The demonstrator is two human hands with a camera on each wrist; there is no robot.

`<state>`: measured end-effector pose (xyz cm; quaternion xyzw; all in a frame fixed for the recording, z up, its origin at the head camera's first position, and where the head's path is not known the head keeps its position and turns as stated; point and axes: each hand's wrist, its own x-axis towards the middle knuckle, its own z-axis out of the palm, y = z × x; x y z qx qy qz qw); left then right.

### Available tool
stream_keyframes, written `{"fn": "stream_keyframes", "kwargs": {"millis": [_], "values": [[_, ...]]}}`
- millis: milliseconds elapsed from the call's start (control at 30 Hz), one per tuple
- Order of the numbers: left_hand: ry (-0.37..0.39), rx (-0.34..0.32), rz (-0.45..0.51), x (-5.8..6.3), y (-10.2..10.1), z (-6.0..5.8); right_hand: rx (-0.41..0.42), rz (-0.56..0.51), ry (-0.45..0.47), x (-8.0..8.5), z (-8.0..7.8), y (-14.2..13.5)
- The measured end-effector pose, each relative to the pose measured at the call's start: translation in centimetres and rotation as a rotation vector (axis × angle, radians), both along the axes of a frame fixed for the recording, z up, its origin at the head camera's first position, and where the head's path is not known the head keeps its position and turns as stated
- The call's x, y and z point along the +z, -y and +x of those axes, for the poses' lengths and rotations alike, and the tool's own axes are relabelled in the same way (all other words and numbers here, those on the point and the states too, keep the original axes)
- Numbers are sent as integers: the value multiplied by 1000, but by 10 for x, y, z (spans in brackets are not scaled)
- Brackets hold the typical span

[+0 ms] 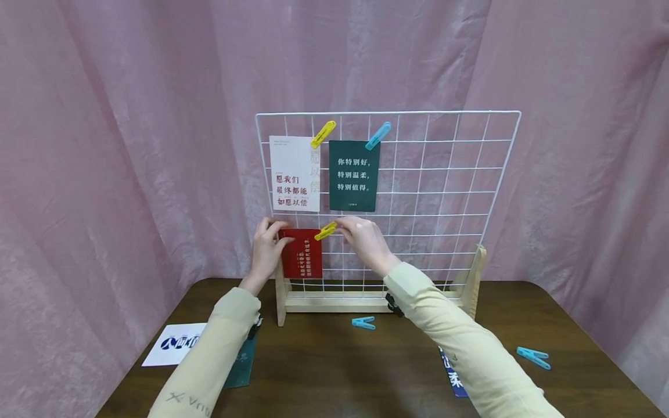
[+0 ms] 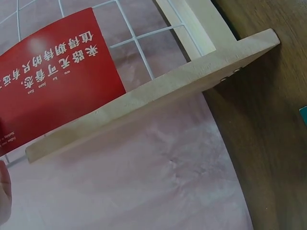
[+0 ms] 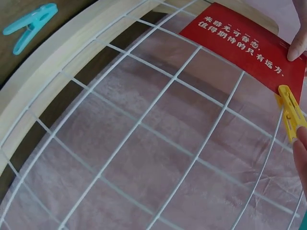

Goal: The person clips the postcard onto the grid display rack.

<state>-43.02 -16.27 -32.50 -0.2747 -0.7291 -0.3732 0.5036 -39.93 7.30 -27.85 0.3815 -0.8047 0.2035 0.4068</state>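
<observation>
A red card (image 1: 301,255) with white lettering lies against the lower left of a white wire grid (image 1: 418,203). My left hand (image 1: 266,248) pinches this card at its upper left edge, thumb in front. With the right hand (image 1: 364,238) I pinch a yellow clothespin (image 1: 326,231), whose tip is at the card's upper right corner. The right wrist view shows the clothespin (image 3: 290,110) over the card's edge beside a grid wire. Above hang a white card (image 1: 292,180) under a yellow clothespin (image 1: 323,134) and a green card (image 1: 353,180) under a blue clothespin (image 1: 378,136).
The grid stands in a wooden base (image 1: 334,303) on a brown table (image 1: 313,371). Blue clothespins lie on the tabletop, one near the base (image 1: 363,323), another at right (image 1: 533,357). A white card (image 1: 169,346) and teal card (image 1: 241,366) lie left; a blue card (image 1: 453,374) is partly under my right sleeve.
</observation>
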Motion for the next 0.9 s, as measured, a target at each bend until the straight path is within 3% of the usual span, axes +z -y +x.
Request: {"fn": "stream_keyframes", "kwargs": {"millis": [267, 433, 900], "values": [[-12, -12, 11, 5, 12, 3, 76, -44, -28, -6, 11, -22], [19, -37, 27, 9, 22, 11, 71, -83, -47, -11, 10, -42], [66, -44, -88, 5, 50, 41, 43, -121, 68, -28, 23, -97]]}}
